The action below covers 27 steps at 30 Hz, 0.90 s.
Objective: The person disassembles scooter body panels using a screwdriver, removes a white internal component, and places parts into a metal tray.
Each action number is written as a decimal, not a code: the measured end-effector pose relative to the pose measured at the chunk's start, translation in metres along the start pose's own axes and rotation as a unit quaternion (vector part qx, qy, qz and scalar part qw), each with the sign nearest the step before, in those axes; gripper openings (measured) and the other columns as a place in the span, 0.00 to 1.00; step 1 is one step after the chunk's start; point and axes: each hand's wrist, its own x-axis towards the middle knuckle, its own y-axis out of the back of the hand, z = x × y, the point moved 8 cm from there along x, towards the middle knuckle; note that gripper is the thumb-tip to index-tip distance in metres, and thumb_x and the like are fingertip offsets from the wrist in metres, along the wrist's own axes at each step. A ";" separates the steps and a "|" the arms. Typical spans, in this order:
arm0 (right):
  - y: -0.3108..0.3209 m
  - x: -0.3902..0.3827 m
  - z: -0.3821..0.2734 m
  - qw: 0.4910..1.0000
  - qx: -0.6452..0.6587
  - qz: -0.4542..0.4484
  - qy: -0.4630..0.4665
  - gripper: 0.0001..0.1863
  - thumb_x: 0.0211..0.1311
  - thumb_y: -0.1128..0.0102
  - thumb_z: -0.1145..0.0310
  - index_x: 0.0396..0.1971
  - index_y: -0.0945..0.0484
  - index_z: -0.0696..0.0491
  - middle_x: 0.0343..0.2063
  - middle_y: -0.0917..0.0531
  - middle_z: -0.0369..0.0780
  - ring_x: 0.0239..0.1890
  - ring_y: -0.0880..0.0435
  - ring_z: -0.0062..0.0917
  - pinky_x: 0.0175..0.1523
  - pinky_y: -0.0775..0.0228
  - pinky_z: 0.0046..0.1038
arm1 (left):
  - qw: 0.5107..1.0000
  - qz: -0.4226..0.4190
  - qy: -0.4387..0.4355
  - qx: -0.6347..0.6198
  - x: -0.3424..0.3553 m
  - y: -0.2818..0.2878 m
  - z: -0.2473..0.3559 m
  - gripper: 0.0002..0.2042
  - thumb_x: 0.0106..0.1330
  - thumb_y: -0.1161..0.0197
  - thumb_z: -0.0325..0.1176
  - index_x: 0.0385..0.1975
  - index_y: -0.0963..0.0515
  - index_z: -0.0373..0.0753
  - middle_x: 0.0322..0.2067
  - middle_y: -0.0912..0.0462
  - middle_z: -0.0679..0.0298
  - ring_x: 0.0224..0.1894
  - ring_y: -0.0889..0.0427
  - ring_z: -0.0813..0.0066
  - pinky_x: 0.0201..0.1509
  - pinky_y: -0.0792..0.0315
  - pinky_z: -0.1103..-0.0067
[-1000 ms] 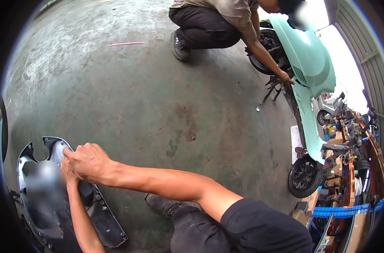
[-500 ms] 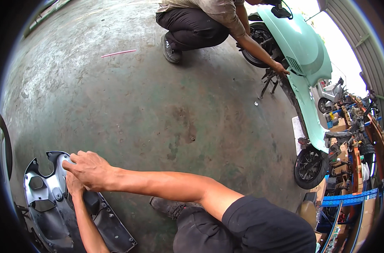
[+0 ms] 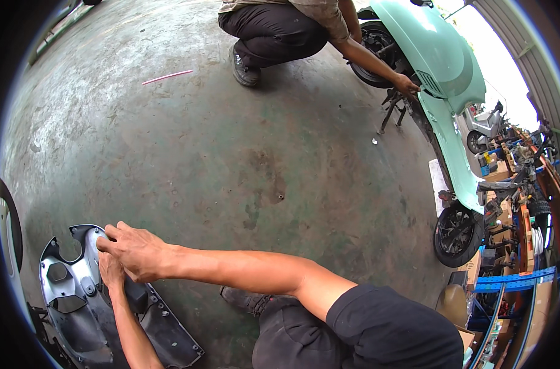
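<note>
A dark plastic scooter panel (image 3: 83, 329) with silvery upper parts, cut-outs and screw posts lies inner side up at the lower left. Over its upper right edge both of my hands meet. My right hand (image 3: 137, 253) reaches across from the right, its fingers curled and closed; whatever they grip is hidden beneath them. Partly under it, against the panel, is my left hand (image 3: 111, 270), whose fingers are mostly covered.
Another person (image 3: 274, 34) crouches at the far side, one hand on a mint-green scooter (image 3: 449, 80) at the right. A blue-framed shelf (image 3: 517, 280) with boxes and parts stands at the right edge. A pink strip (image 3: 167, 77) lies on the floor.
The view has shifted slightly, so the panel and my hands sit a little further right in it. Both hands keep their place at the panel's upper edge.
</note>
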 end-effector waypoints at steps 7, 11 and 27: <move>-0.033 0.012 0.021 0.967 -0.067 -0.211 -0.128 0.16 0.47 0.35 0.73 0.40 0.21 0.54 0.39 0.20 0.44 0.41 0.18 0.40 0.43 0.22 0.38 | 0.998 -0.055 0.003 0.010 -0.001 0.001 -0.010 0.14 0.62 0.39 0.34 0.46 0.21 0.39 0.43 0.21 0.53 0.47 0.24 0.50 0.50 0.28 0.62; 0.010 -0.025 0.010 0.994 -0.008 -0.110 0.023 0.17 0.48 0.36 0.76 0.41 0.21 0.53 0.44 0.18 0.43 0.44 0.16 0.37 0.44 0.22 0.37 | 0.998 -0.007 -0.038 0.042 -0.006 -0.002 -0.006 0.10 0.60 0.37 0.30 0.40 0.18 0.39 0.39 0.22 0.55 0.45 0.25 0.53 0.49 0.28 0.63; 0.277 -0.489 0.130 0.625 -0.038 0.035 -0.779 0.15 0.50 0.42 0.57 0.31 0.21 0.54 0.25 0.22 0.36 0.27 0.25 0.23 0.25 0.28 0.33 | 0.994 0.016 -0.071 0.084 -0.008 -0.003 -0.023 0.07 0.58 0.38 0.23 0.35 0.25 0.34 0.41 0.25 0.54 0.48 0.27 0.52 0.48 0.30 0.61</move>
